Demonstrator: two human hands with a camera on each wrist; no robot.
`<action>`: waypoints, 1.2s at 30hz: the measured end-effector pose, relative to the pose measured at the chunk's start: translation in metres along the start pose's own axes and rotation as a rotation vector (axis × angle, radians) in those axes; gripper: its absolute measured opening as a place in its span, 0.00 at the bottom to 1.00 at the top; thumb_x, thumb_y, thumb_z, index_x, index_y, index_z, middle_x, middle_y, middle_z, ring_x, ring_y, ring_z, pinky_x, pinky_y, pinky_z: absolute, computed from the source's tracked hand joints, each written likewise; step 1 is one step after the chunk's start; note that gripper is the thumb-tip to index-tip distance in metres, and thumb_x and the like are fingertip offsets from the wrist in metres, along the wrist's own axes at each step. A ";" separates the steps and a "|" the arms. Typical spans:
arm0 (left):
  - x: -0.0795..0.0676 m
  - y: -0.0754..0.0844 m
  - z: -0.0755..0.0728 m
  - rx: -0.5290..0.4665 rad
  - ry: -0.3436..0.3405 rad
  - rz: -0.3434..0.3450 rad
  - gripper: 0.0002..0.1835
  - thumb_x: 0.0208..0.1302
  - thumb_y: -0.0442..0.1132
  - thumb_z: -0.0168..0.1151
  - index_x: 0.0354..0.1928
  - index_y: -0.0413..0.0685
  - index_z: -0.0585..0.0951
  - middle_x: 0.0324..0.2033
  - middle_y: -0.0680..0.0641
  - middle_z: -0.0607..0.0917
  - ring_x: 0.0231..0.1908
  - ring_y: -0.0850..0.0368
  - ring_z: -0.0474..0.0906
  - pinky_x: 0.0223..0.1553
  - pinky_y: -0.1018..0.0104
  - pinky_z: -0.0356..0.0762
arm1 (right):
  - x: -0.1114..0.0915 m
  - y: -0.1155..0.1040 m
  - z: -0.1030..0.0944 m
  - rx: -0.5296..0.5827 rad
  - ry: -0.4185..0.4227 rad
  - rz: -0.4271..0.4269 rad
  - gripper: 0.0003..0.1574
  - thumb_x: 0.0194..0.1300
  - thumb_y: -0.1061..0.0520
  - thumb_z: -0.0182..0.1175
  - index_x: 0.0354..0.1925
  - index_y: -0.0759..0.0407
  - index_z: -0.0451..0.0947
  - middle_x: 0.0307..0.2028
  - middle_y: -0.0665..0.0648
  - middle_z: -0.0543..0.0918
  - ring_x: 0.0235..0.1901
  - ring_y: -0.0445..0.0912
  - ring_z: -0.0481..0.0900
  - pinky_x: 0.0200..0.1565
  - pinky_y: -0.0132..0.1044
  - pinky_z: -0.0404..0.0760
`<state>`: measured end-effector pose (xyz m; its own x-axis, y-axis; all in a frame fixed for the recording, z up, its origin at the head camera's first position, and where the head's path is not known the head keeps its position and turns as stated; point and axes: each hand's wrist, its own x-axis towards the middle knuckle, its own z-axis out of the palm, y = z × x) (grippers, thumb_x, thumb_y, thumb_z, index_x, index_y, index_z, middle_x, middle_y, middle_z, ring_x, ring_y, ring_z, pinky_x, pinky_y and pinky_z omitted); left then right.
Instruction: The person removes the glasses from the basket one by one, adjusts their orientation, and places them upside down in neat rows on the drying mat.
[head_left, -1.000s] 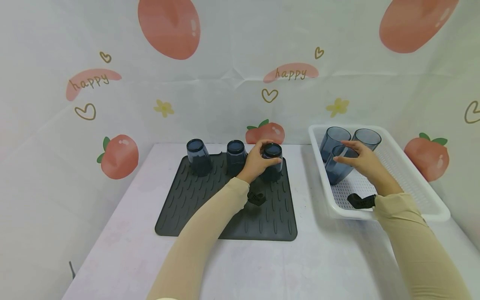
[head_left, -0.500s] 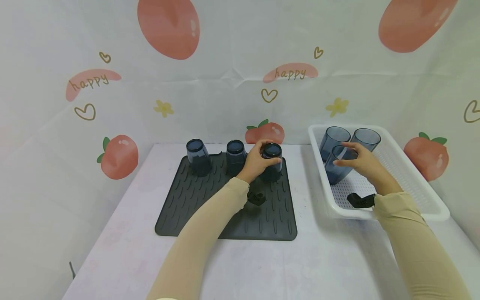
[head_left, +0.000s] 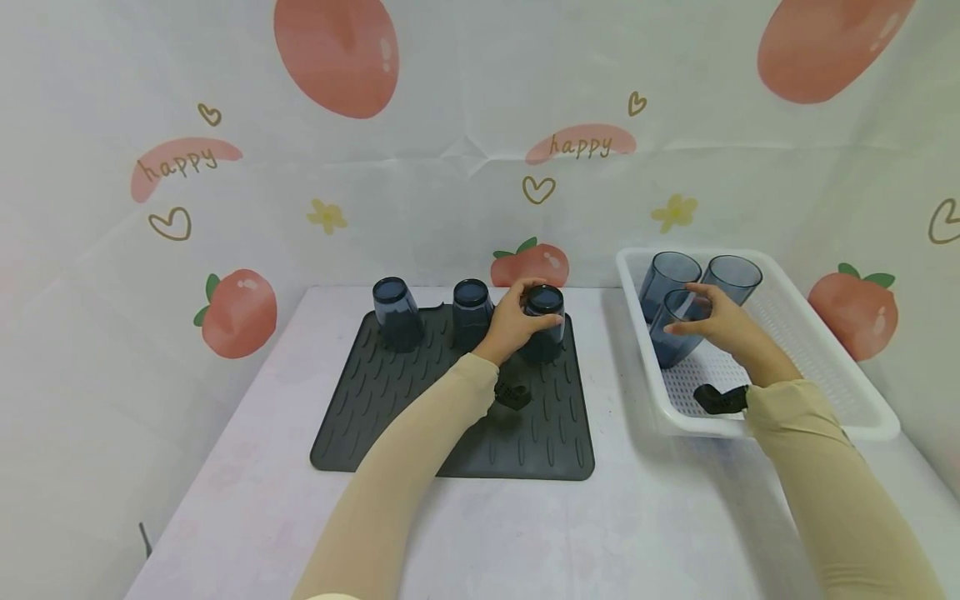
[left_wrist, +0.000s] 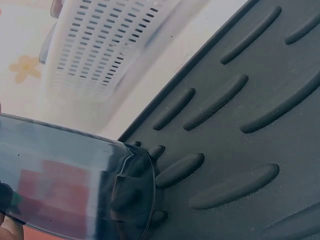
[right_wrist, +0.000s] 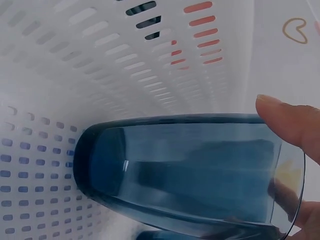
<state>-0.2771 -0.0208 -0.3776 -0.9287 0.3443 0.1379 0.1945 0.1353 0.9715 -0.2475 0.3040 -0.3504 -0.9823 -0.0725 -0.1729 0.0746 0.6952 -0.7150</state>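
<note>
My left hand (head_left: 516,327) grips a blue drinking glass (head_left: 552,332) that stands upside down at the right of a dark grey drying mat (head_left: 390,421). In the left wrist view this glass (left_wrist: 65,175) has its rim down against the ridged mat. My right hand (head_left: 733,327) holds another blue glass (head_left: 673,343) by its rim, thumb and fingers on opposite sides. That glass is mouth up inside a white basket (head_left: 693,427). From the right wrist view, the thumb lies at the rim of the glass (right_wrist: 200,170), and its base is near the perforated floor.
Two more upside-down glasses, one at the left (head_left: 397,317) and one in the middle (head_left: 472,317), stand along the mat's back. Behind the right hand, two upright glasses, a left one (head_left: 660,283) and a right one (head_left: 733,279), stand in the basket. A printed cloth (head_left: 450,208) hangs behind.
My right hand and the rim of its glass have shifted slightly left, with the thumb a little lower. The left hand and its glass stay put.
</note>
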 end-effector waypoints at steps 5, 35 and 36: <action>-0.002 0.002 0.000 0.021 0.006 -0.006 0.34 0.59 0.33 0.69 0.66 0.47 0.67 0.61 0.42 0.72 0.61 0.50 0.72 0.60 0.61 0.74 | 0.000 -0.001 0.001 0.005 -0.011 -0.004 0.64 0.61 0.52 0.67 0.76 0.64 0.33 0.71 0.78 0.45 0.68 0.75 0.47 0.63 0.69 0.59; -0.002 0.003 0.001 -0.018 -0.001 0.015 0.34 0.58 0.31 0.68 0.66 0.45 0.66 0.62 0.41 0.71 0.62 0.49 0.71 0.61 0.63 0.73 | -0.010 0.002 -0.010 0.077 -0.052 0.040 0.62 0.61 0.52 0.67 0.75 0.69 0.37 0.70 0.79 0.50 0.64 0.71 0.61 0.57 0.64 0.72; -0.001 0.002 0.001 -0.018 -0.002 0.014 0.34 0.58 0.31 0.68 0.66 0.45 0.66 0.62 0.41 0.71 0.62 0.49 0.70 0.61 0.63 0.73 | -0.011 0.002 -0.011 0.079 -0.060 0.049 0.62 0.61 0.52 0.67 0.75 0.69 0.36 0.70 0.79 0.48 0.64 0.71 0.60 0.57 0.64 0.72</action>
<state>-0.2754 -0.0197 -0.3762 -0.9254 0.3476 0.1512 0.2015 0.1134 0.9729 -0.2385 0.3136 -0.3424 -0.9653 -0.0835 -0.2476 0.1383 0.6406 -0.7554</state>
